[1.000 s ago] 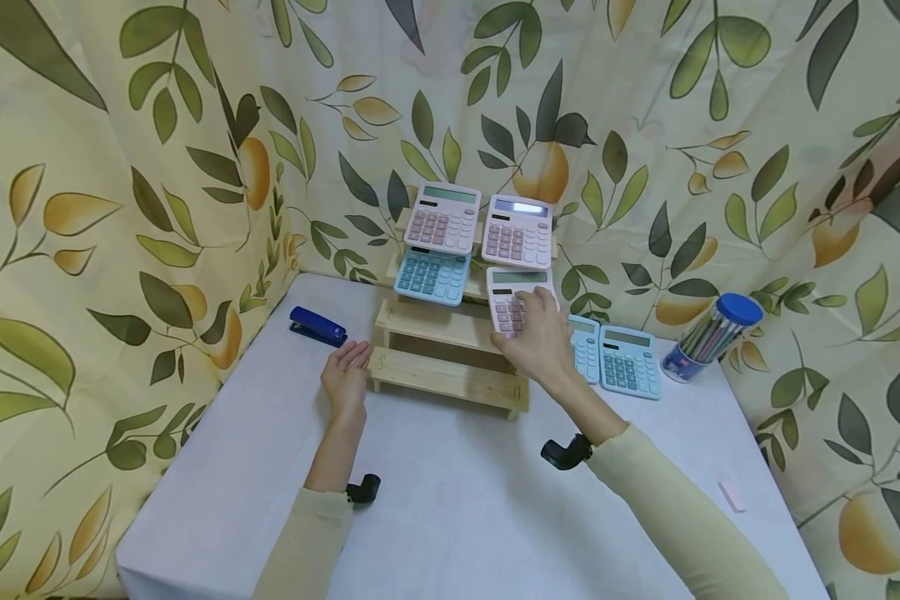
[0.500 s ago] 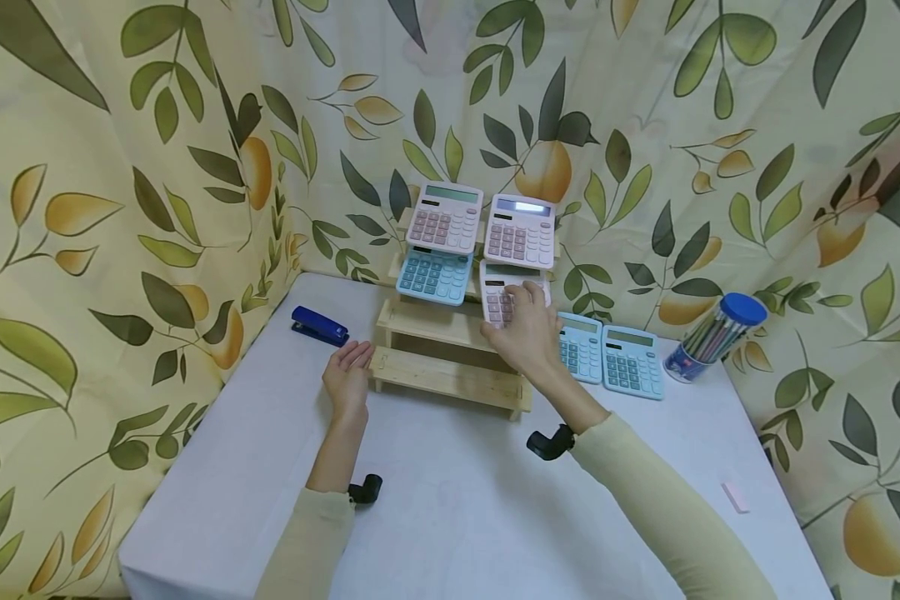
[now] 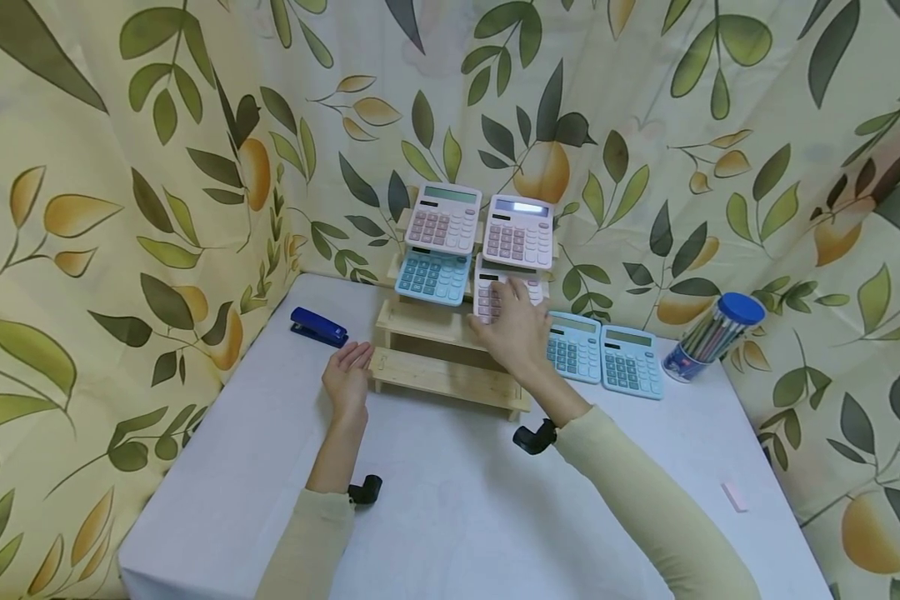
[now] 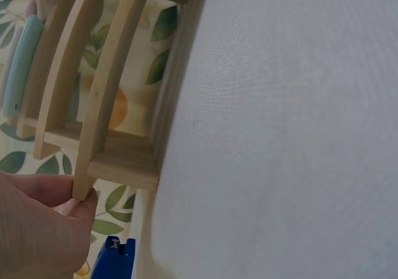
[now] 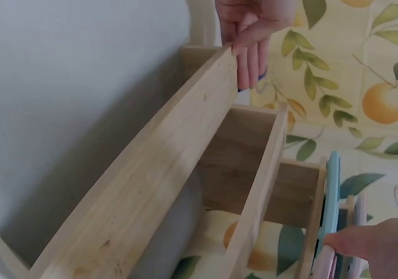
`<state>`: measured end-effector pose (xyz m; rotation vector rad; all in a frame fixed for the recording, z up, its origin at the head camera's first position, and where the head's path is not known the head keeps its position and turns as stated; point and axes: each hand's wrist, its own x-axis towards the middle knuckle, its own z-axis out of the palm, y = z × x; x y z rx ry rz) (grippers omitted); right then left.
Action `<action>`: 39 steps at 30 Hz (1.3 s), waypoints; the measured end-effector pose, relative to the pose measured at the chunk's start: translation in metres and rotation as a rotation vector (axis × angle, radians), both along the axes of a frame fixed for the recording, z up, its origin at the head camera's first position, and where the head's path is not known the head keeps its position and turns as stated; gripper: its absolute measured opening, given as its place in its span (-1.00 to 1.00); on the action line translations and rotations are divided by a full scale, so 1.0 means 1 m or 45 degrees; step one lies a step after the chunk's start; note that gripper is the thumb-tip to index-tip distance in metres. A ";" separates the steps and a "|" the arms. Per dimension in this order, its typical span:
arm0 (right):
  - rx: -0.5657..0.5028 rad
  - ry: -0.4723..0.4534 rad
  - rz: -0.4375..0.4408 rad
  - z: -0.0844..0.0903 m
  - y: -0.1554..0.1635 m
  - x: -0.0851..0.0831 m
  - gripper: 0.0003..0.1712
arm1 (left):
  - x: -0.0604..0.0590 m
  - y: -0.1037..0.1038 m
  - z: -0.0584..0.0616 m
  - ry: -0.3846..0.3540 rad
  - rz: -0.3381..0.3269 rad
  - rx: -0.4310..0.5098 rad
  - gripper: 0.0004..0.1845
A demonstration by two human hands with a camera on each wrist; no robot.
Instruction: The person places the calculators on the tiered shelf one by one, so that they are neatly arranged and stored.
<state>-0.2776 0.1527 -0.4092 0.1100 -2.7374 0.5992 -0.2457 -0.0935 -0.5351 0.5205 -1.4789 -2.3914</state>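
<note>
A stepped wooden rack (image 3: 450,381) stands on the table. Thumb and fingers of my left hand (image 3: 347,375) pinch the left end of its lowest step, as the left wrist view shows closely. My right hand (image 3: 516,329) grips a pink calculator (image 3: 487,293) at the rack's third tier from the front, covering much of its keypad. In the right wrist view, the thumb lies on the calculator's edge (image 5: 324,263). Left of it leans a blue calculator (image 3: 433,275). On the top tier are two pink calculators, one at left (image 3: 444,218) and one at right (image 3: 518,232).
Two more blue calculators, one partly behind my right hand (image 3: 576,346) and one beside it (image 3: 632,362), lie right of the rack. A pen tub (image 3: 712,337) stands beyond them. A blue stapler (image 3: 318,326) lies left, and a small pink eraser-like block (image 3: 735,497) lies at the right.
My right hand has moved left and slightly back with the pink calculator, bringing it closer to the blue one on that tier. More of the blue calculator on the table shows. My left hand stays put.
</note>
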 end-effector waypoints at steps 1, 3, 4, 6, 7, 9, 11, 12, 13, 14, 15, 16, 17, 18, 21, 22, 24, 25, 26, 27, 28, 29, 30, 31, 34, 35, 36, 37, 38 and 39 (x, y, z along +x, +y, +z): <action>0.004 -0.002 -0.002 0.000 -0.001 0.000 -0.13 | 0.000 0.000 0.000 -0.002 0.004 -0.003 -0.24; 0.007 -0.007 -0.007 0.000 -0.002 -0.001 -0.13 | 0.000 0.000 0.000 -0.006 0.010 -0.011 -0.24; 0.006 -0.012 -0.009 0.000 -0.003 -0.001 -0.13 | 0.000 0.000 0.000 -0.006 0.007 -0.009 -0.24; 0.001 -0.014 -0.014 0.001 -0.003 -0.002 -0.14 | 0.000 0.000 0.000 -0.008 0.007 -0.008 -0.23; -0.002 -0.017 -0.018 0.001 -0.003 -0.002 -0.14 | 0.000 0.000 0.000 -0.010 0.004 -0.008 -0.23; -0.007 -0.006 -0.027 0.002 -0.004 -0.004 -0.17 | 0.000 -0.001 -0.001 -0.011 -0.004 -0.006 -0.22; -0.008 0.008 -0.035 0.003 -0.004 -0.005 -0.19 | 0.000 -0.002 -0.002 -0.013 -0.011 -0.007 -0.22; -0.010 0.010 -0.038 0.004 -0.005 -0.006 -0.19 | 0.000 -0.002 -0.002 -0.014 -0.014 -0.008 -0.22; -0.010 0.016 -0.042 0.004 -0.005 -0.007 -0.20 | 0.000 -0.002 -0.002 -0.011 -0.018 -0.008 -0.22; -0.006 0.023 -0.046 0.004 -0.006 -0.007 -0.21 | 0.000 -0.002 -0.003 -0.009 -0.018 -0.010 -0.22; -0.003 0.023 -0.049 0.005 -0.006 -0.008 -0.20 | 0.000 -0.002 -0.003 -0.009 -0.017 -0.012 -0.22; -0.002 0.020 -0.052 0.005 -0.007 -0.009 -0.20 | 0.000 -0.002 -0.003 -0.008 -0.017 -0.012 -0.23; -0.002 0.015 -0.053 0.005 -0.007 -0.009 -0.20 | 0.000 -0.002 -0.003 -0.009 -0.015 -0.013 -0.23; -0.004 0.010 -0.055 0.004 -0.008 -0.010 -0.20 | 0.000 -0.002 -0.003 -0.009 -0.011 -0.011 -0.23; -0.012 -0.007 -0.061 0.003 -0.009 -0.013 -0.16 | -0.001 -0.002 -0.002 -0.010 -0.007 0.001 -0.22; -0.015 -0.012 -0.064 0.003 -0.009 -0.014 -0.14 | -0.001 -0.002 -0.002 -0.009 -0.006 0.005 -0.22; -0.018 -0.021 -0.075 0.002 -0.009 -0.016 -0.11 | -0.001 -0.002 -0.001 -0.007 -0.006 0.011 -0.22; -0.016 -0.027 -0.082 0.002 -0.009 -0.017 -0.09 | -0.001 -0.001 -0.001 -0.004 -0.005 0.014 -0.22; -0.016 -0.032 -0.090 0.001 -0.009 -0.018 -0.07 | -0.001 -0.001 -0.001 0.000 -0.006 0.016 -0.22; -0.018 -0.034 -0.096 0.001 -0.009 -0.019 -0.06 | -0.001 -0.001 -0.001 0.000 -0.006 0.016 -0.22; -0.019 -0.036 -0.102 0.000 -0.010 -0.019 -0.05 | -0.002 -0.001 -0.001 0.000 -0.003 0.016 -0.22; -0.017 -0.037 -0.108 -0.001 -0.010 -0.020 -0.04 | -0.002 -0.001 -0.001 0.001 -0.001 0.019 -0.22; -0.017 -0.034 -0.114 -0.001 -0.011 -0.020 -0.04 | -0.002 0.000 -0.001 0.000 0.001 0.021 -0.22; -0.021 -0.029 -0.118 -0.002 -0.011 -0.020 -0.03 | -0.002 0.000 -0.002 0.000 0.004 0.021 -0.23; -0.017 -0.018 -0.124 -0.003 -0.013 -0.020 -0.04 | -0.003 0.000 -0.002 -0.001 0.008 0.018 -0.24; -0.011 -0.019 -0.125 -0.004 -0.013 -0.020 -0.04 | -0.003 0.000 -0.002 -0.003 0.008 0.016 -0.24; -0.010 -0.021 -0.123 -0.004 -0.014 -0.019 -0.04 | -0.003 0.000 -0.002 -0.006 0.010 0.014 -0.24; -0.008 -0.026 -0.120 -0.004 -0.014 -0.019 -0.03 | -0.003 0.000 -0.002 -0.006 0.010 0.012 -0.24; -0.004 -0.029 -0.117 -0.005 -0.014 -0.018 -0.02 | -0.003 0.000 -0.002 -0.009 0.011 0.012 -0.24; -0.005 -0.033 -0.112 -0.005 -0.014 -0.017 -0.01 | -0.003 0.000 -0.002 -0.010 0.012 0.011 -0.24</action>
